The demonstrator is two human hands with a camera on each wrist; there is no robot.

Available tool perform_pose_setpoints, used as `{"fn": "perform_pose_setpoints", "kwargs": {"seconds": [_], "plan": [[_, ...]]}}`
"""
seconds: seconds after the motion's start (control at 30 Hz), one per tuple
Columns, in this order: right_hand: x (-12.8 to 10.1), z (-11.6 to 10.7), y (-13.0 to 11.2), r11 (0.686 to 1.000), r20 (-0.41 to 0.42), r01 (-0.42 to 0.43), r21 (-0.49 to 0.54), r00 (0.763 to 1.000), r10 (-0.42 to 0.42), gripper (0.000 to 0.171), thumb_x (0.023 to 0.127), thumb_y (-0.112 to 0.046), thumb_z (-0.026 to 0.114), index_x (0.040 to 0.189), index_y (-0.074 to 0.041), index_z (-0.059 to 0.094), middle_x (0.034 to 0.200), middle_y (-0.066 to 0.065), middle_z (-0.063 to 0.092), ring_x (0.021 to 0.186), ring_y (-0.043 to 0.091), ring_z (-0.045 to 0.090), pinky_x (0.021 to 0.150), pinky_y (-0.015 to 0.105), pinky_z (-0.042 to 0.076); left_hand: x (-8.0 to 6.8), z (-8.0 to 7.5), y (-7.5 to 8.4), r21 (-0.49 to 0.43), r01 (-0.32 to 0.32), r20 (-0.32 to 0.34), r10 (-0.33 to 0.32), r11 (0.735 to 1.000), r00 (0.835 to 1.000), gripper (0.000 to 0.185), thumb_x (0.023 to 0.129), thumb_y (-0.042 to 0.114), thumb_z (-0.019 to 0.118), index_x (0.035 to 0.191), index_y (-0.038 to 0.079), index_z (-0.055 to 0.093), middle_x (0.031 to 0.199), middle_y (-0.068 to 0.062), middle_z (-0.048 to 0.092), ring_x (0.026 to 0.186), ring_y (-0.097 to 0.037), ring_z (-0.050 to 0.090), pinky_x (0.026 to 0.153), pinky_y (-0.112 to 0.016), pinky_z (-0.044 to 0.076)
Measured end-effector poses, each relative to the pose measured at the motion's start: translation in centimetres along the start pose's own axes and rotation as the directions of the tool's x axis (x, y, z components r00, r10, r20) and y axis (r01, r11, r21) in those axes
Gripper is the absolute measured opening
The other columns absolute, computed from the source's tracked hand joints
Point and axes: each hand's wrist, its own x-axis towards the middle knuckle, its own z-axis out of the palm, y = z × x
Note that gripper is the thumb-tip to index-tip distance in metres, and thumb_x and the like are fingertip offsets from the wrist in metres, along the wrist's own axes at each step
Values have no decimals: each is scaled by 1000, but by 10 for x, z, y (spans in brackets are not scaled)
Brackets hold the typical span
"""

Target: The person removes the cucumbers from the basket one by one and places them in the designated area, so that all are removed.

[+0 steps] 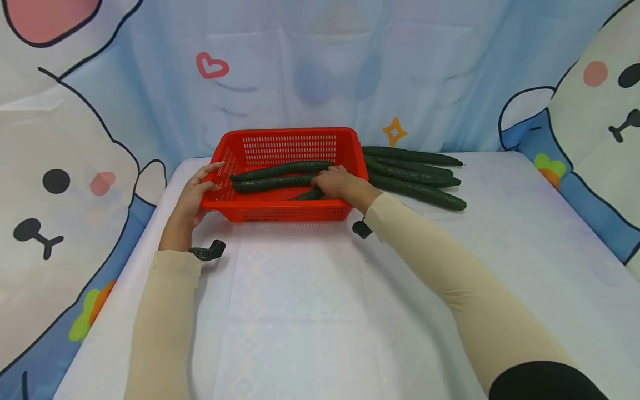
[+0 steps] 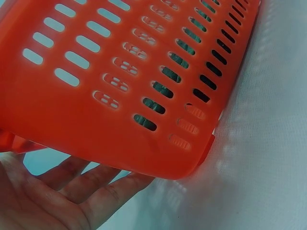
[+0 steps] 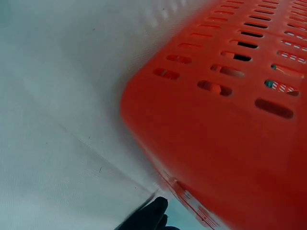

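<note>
A red slotted basket (image 1: 280, 214) stands on the white table at the back centre. Two long dark-green cucumbers (image 1: 280, 169) lie inside it, side by side. My right hand (image 1: 340, 183) reaches into the basket's right half and grips a third cucumber (image 1: 306, 195), whose tip pokes out to the left of my fingers. My left hand (image 1: 197, 189) rests against the basket's left rim with the fingers fairly straight. The left wrist view shows the left hand's palm and fingers (image 2: 62, 196) lying along the basket's outer wall (image 2: 96, 96). The right wrist view shows only the basket's wall (image 3: 230, 134).
Several more cucumbers (image 1: 415, 179) lie in a row on the table just right of the basket. A cartoon-print cloth hangs behind and at both sides. White tabletop (image 1: 310, 311) stretches from the basket to the front edge.
</note>
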Motion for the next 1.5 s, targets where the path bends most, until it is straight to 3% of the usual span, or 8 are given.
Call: {"fn": "perform_pose_setpoints", "kwargs": {"seconds": [0.17, 0.3, 0.47, 0.77, 1.03, 1.27, 1.5], "plan": [[1, -1, 0, 1000, -8, -4, 21, 1000, 4, 48, 84, -35, 63, 125, -15, 49, 132, 8, 51, 118, 29, 44, 101, 44, 32, 0, 0, 0, 11, 4, -2, -4, 1000, 1000, 53, 89, 4, 41, 131, 35, 47, 148, -1, 25, 129, -33, 35, 91, -39, 47], [1, 0, -1, 999, -90, 27, 18, 996, -25, 43, 83, -37, 65, 118, -16, 51, 124, 5, 56, 114, 27, 48, 95, 43, 34, -1, 0, 0, 14, 5, -5, -5, 1000, 1000, 53, 89, 4, 40, 131, 35, 47, 148, -2, 25, 130, -34, 34, 91, -39, 47], [-2, 0, -1, 994, -246, 95, 46, 966, -82, 37, 80, -38, 66, 109, -19, 52, 117, 1, 59, 106, 23, 50, 88, 39, 33, -1, 0, 0, 35, 6, -22, -5, 999, 1000, 53, 89, 5, 40, 130, 36, 47, 148, -2, 26, 130, -33, 35, 88, -39, 48], [-7, 0, -1, 985, -346, 161, 69, 930, -128, 33, 79, -36, 68, 105, -21, 53, 111, -1, 61, 104, 21, 50, 90, 40, 31, -1, 0, 0, 13, 1, -9, -1, 1000, 1000, 53, 89, 4, 40, 132, 35, 47, 148, -2, 26, 131, -33, 34, 91, -43, 45], [-8, 0, 0, 959, -481, 261, 113, 858, -177, 33, 77, -35, 71, 103, -22, 58, 108, -4, 63, 105, 16, 54, 93, 40, 30, -1, 0, 0, 57, -2, -34, 4, 998, 999, 53, 89, 5, 41, 130, 37, 48, 148, -2, 27, 130, -33, 36, 91, -42, 45], [-10, -1, -1, 961, -556, 259, 99, 815, -162, 30, 76, -38, 70, 100, -24, 58, 105, -4, 64, 102, 17, 53, 91, 40, 30, -1, -1, -1, 52, -8, -31, 10, 999, 999, 53, 88, 5, 42, 130, 37, 48, 147, -2, 28, 129, -33, 36, 88, -39, 49], [-15, 0, 3, 964, -645, 262, 49, 745, -169, 28, 78, -36, 69, 101, -22, 59, 101, -2, 62, 98, 19, 54, 93, 43, 31, 2, 0, -3, 45, -14, -25, 15, 999, 1000, 53, 88, 5, 43, 131, 37, 47, 147, -2, 29, 129, -31, 36, 80, -31, 54]]}}
